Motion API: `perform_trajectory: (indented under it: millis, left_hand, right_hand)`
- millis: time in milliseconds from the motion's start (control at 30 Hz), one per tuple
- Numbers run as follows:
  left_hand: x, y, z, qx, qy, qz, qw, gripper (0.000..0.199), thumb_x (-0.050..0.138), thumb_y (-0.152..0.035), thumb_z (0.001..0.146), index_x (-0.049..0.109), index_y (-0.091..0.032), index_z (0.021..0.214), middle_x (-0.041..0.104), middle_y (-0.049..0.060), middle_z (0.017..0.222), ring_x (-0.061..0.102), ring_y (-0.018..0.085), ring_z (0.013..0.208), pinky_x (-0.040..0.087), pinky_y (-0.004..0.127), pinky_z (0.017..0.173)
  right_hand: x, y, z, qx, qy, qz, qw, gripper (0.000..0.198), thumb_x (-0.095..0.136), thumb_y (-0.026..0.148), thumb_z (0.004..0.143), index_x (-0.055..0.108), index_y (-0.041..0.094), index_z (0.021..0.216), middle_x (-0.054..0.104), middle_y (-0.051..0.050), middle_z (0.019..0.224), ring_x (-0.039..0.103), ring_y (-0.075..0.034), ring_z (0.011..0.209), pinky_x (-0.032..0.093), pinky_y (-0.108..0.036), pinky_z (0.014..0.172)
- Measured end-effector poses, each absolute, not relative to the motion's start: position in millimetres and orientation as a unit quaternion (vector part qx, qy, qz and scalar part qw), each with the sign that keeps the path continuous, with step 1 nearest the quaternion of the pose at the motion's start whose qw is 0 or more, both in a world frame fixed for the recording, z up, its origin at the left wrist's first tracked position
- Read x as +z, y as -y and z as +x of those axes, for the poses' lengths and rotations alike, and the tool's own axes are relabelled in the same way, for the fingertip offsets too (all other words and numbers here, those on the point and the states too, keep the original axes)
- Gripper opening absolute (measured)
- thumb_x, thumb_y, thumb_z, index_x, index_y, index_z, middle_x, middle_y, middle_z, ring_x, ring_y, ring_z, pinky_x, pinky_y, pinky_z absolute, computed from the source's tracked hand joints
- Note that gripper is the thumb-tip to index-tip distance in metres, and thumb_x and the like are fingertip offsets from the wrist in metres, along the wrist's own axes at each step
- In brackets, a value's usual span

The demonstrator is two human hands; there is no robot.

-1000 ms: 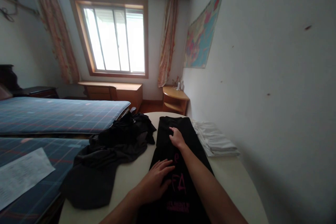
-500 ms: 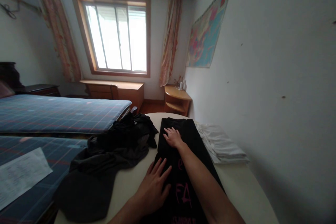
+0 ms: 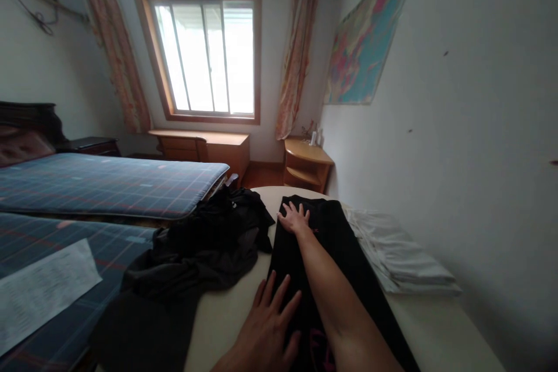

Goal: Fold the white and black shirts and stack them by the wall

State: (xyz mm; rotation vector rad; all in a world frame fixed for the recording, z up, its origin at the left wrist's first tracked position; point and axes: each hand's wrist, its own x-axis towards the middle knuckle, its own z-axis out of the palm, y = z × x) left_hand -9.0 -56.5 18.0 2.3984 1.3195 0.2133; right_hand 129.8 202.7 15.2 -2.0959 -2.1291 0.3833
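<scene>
A black garment (image 3: 335, 267) with pink lettering lies in a long, flat strip on a cream table (image 3: 222, 314). My right hand (image 3: 294, 218) rests on its far end, palm down, fingers spread. Nearer to me, my left hand (image 3: 272, 322) lies over the garment's left edge, also with spread fingers. My right forearm covers part of the lettering. Neither hand grips anything.
Crumpled dark clothes (image 3: 209, 238) lie on the table's left side, some over its edge. Folded white cloth (image 3: 405, 261) sits at the right, by the wall. Left of the table are a plaid mattress (image 3: 108, 183) and a paper sheet (image 3: 47, 290).
My right hand has moved toward the garment's far left corner, its fingers spreading wider. My left hand still lies at the left edge. The view has shifted slightly left.
</scene>
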Motion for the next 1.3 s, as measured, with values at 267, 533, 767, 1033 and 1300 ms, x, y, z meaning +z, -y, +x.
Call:
perform_trajectory:
  millis: [267, 533, 767, 1033, 1300]
  left_hand:
    - [23.3, 61.0, -10.4, 0.096, -0.478, 0.852, 0.189, 0.07, 0.056, -0.033, 0.089, 0.031, -0.035, 0.154, 0.011, 0.002, 0.165, 0.0, 0.036, 0.151, 0.01, 0.058, 0.121]
    - [22.8, 63.6, -8.7, 0.128, -0.475, 0.857, 0.151, 0.064, 0.056, -0.034, 0.088, 0.04, -0.029, 0.15, 0.025, 0.005, 0.163, 0.011, 0.037, 0.151, 0.015, 0.057, 0.12]
    - [56.7, 95.8, 3.4, 0.134, -0.478, 0.861, 0.112, 0.029, 0.061, -0.048, 0.084, 0.065, -0.02, 0.095, 0.067, 0.009, 0.107, 0.06, 0.03, 0.107, 0.044, 0.045, 0.098]
    - [71.3, 125.8, 8.2, 0.039, -0.462, 0.87, 0.169, 0.031, 0.052, -0.016, 0.08, 0.054, -0.021, 0.111, 0.071, 0.008, 0.103, 0.068, 0.028, 0.093, 0.051, 0.037, 0.079]
    - [80.0, 135.1, 23.0, 0.13, -0.437, 0.846, 0.277, 0.036, 0.059, -0.027, 0.083, 0.059, -0.025, 0.118, 0.067, 0.004, 0.117, 0.064, 0.024, 0.106, 0.049, 0.034, 0.093]
  right_hand:
    - [26.5, -179.9, 155.3, 0.102, 0.744, -0.653, 0.098, 0.058, 0.036, 0.052, 0.099, 0.038, 0.028, 0.151, 0.02, -0.004, 0.165, 0.014, -0.028, 0.151, 0.015, -0.05, 0.118]
    - [44.2, -93.8, 188.8, 0.022, 0.709, -0.694, 0.124, 0.036, 0.045, 0.04, 0.095, 0.067, 0.018, 0.112, 0.069, -0.016, 0.116, 0.058, -0.03, 0.115, 0.04, -0.042, 0.097]
    - [42.9, -46.7, 196.9, 0.073, 0.701, -0.703, 0.099, 0.04, 0.055, 0.057, 0.086, 0.073, 0.021, 0.088, 0.075, -0.011, 0.098, 0.069, -0.029, 0.097, 0.047, -0.037, 0.081]
    - [33.1, -26.4, 194.6, 0.099, 0.653, -0.723, 0.203, 0.029, 0.06, 0.048, 0.088, 0.068, 0.024, 0.101, 0.074, -0.006, 0.104, 0.065, -0.027, 0.106, 0.043, -0.038, 0.089]
    - [36.8, -36.2, 215.4, 0.119, 0.658, -0.696, 0.261, 0.034, 0.058, 0.038, 0.091, 0.06, 0.021, 0.12, 0.072, -0.006, 0.105, 0.066, -0.022, 0.1, 0.045, -0.033, 0.085]
